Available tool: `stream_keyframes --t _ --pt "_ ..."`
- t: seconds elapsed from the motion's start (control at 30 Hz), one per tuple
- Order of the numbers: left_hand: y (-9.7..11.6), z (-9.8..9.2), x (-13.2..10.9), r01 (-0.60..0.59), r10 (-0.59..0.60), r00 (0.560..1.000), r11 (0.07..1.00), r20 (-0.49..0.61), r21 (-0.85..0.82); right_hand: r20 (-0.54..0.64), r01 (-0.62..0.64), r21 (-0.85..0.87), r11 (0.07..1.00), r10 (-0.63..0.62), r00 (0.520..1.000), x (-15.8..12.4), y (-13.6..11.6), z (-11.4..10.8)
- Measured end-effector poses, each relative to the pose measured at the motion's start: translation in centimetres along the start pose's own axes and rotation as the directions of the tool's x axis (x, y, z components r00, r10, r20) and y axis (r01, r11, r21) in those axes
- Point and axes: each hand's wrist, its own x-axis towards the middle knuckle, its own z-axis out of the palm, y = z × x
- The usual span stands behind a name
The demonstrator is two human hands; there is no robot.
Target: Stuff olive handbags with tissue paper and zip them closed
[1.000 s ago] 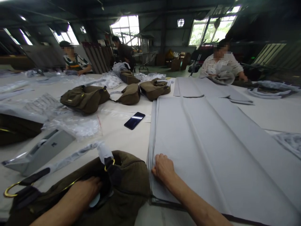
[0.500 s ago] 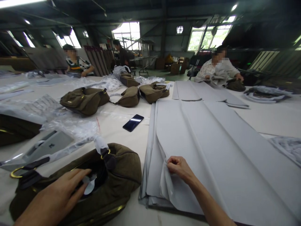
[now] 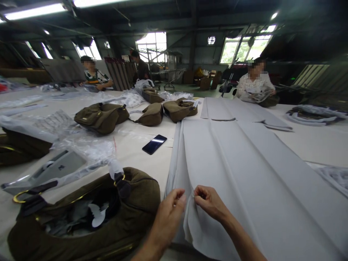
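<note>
My right hand (image 3: 208, 199) pinches the left edge of the top light grey sheet (image 3: 225, 174), which bends up a little there. My left hand (image 3: 172, 210) is just left of that edge, its fingers curved and apart, holding nothing I can see. Whether its fingertips touch the sheet I cannot tell. To the left of my hands lies an olive-brown handbag (image 3: 141, 203) with gold rings and a zip, its mouth open. Inside it show crumpled grey stuffing and a white tag (image 3: 98, 215). Its strap is wrapped in white material.
A dark phone (image 3: 154, 144) lies beyond the handbag. Several brown bags (image 3: 102, 117) and clear plastic wrapping (image 3: 89, 143) are spread across the table (image 3: 130, 145). A grey tape dispenser-like object (image 3: 59, 166) stands at left. More sheets (image 3: 231, 108) lie ahead. People sit across the table.
My left hand has left the handbag's opening and moved right, beside the sheet edge. My right hand keeps its pinch there. The view has shifted slightly.
</note>
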Motion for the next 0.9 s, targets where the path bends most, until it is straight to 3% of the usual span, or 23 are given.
stream_keyframes --t 0.03,0.1,0.23,0.37,0.5,0.63,0.7,0.77,0.83,0.9 --pt "-0.4 0.5 1.0 0.074 -0.080 0.996 0.989 -0.038 -0.130 0.003 0.004 0.015 1.000 -0.004 1.000 -0.4 -0.1 -0.4" --pt "-0.8 1.1 2.7 0.113 -0.154 0.981 0.945 -0.114 -0.307 0.017 -0.011 0.064 0.998 0.010 1.000 -0.9 -0.1 -0.8" --pt "-0.9 1.4 4.3 0.015 -0.106 0.969 0.927 -0.223 -0.375 0.075 -0.099 0.211 0.972 0.084 0.994 -0.9 1.2 -0.7" --pt "-0.6 1.5 4.0 -0.022 -0.072 0.976 0.906 -0.207 -0.422 0.091 -0.154 0.299 0.942 0.132 0.987 -0.4 2.7 -0.1" --pt "0.0 2.0 3.5 -0.028 -0.036 0.988 0.911 -0.147 -0.412 0.069 -0.130 0.285 0.950 0.115 0.991 -0.1 3.4 -0.2" --pt "-0.2 2.3 3.6 -0.012 -0.063 0.987 0.892 -0.151 -0.451 -0.039 -0.087 0.267 0.960 0.101 0.994 0.0 3.0 -1.2" --pt "-0.4 2.3 4.1 0.096 -0.162 0.982 0.870 -0.097 -0.483 -0.070 -0.051 0.268 0.962 0.072 0.995 -0.4 2.0 -1.4" --pt "-0.5 2.6 4.8 0.252 -0.252 0.965 0.839 0.065 -0.482 -0.043 0.019 0.248 0.969 -0.008 0.999 -1.6 0.7 -0.7" --pt "-0.5 3.0 5.6 0.385 -0.297 0.919 0.818 0.258 -0.427 0.042 0.129 0.189 0.973 -0.139 0.989 -3.5 -0.4 0.8" --pt "-0.7 3.4 6.2 0.413 -0.319 0.895 0.855 0.311 -0.313 0.161 0.212 0.130 0.969 -0.231 0.960 -5.8 -0.9 2.6"
